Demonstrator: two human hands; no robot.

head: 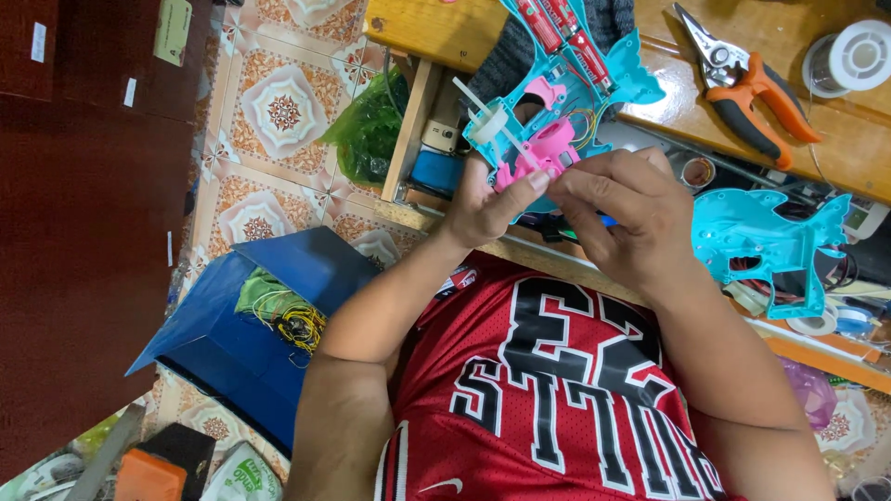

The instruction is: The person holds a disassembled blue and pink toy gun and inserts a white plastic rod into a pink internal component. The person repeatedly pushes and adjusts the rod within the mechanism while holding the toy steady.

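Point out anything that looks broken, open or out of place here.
The turquoise toy in both hands is opened up: batteries, thin wires and pink inner parts lie bare. Its other shell half lies apart on the wooden bench.

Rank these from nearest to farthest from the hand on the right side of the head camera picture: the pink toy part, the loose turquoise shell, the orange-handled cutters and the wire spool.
1. pink toy part: at the fingertips of that hand.
2. loose turquoise shell: just right of it.
3. orange-handled cutters: above, on the wooden table.
4. wire spool: top right corner.
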